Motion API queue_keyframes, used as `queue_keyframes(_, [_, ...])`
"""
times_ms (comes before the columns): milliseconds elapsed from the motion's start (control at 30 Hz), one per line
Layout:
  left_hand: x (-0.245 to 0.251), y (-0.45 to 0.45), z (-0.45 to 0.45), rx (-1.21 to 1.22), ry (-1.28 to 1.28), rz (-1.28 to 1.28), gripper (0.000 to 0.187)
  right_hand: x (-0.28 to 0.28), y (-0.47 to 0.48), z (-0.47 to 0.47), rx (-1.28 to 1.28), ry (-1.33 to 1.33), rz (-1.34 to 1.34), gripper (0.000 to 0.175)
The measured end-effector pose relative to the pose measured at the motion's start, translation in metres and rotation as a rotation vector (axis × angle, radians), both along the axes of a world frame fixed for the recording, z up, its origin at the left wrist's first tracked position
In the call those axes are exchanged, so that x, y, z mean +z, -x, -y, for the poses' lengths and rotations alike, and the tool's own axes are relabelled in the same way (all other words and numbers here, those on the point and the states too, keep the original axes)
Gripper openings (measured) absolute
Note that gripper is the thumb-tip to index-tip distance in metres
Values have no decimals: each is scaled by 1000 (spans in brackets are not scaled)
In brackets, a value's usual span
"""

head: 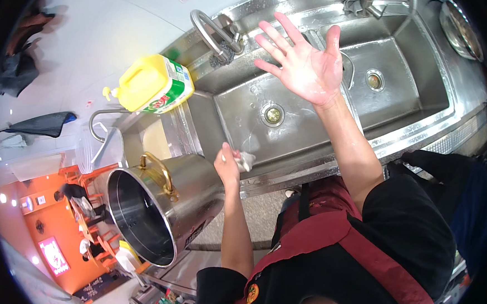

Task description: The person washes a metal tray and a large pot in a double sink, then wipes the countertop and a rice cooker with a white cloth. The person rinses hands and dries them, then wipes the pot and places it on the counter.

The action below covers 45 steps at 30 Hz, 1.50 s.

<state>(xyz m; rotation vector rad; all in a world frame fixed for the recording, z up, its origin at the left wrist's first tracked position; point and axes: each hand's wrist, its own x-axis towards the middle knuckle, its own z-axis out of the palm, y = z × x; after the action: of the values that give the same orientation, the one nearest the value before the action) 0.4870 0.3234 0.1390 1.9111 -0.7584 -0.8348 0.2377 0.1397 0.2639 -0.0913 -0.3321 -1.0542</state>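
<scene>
Over the divider of a two-basin stainless steel sink [241, 118], my right hand [305, 66] is raised with fingers spread and wet palm showing, holding nothing. My left hand [227, 163] grips a crumpled whitish cloth [246, 161] at the near left edge of the left basin. Just left of that hand, a tall stainless steel stockpot [187, 189] with brass-coloured handles lies tilted, its wide mouth facing left. The part of the pot's base near my left hand is hard to see. Bits of food residue sit in the left drain [273, 114].
A yellow detergent jug [151, 84] with a pump stands at the sink's back left. Curved faucets [209, 33] rise behind the basins, a scouring pad [221, 55] beside one. A metal bowl [462, 30] is at far right. People sit in a dining area at far left.
</scene>
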Motion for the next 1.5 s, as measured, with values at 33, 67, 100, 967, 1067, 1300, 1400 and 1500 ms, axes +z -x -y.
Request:
queue_keyframes(33, [5, 1, -13, 1, 51, -35, 50, 16, -4, -10, -41, 26, -57, 100])
queue_keyframes(67, [10, 3, -25, -13, 103, -91, 49, 31, -7, -21, -56, 67, -40, 100])
queue_keyframes(100, [14, 4, -36, -13, 131, -103, 49, 42, -11, -32, -88, 93, -59, 100])
queue_keyframes(967, [179, 122, 1, -745, 280, -579, 66, 35, 19, -222, 264, 189, -1102, 44])
queue_keyframes(1067, [171, 142, 31, -750, 206, -501, 62, 25, 24, -196, 146, 330, -1376, 48])
queue_keyframes(1300, [130, 165, 87, -611, 85, 189, 63, -42, 5, -130, -194, 446, -1817, 57])
queue_keyframes(1400, [123, 169, 93, -551, 125, 118, 58, -44, 6, -128, -274, 397, -1793, 61])
queue_keyframes(1500, [138, 167, 86, -527, 250, -432, 42, -35, 28, -140, -337, 260, -1639, 54])
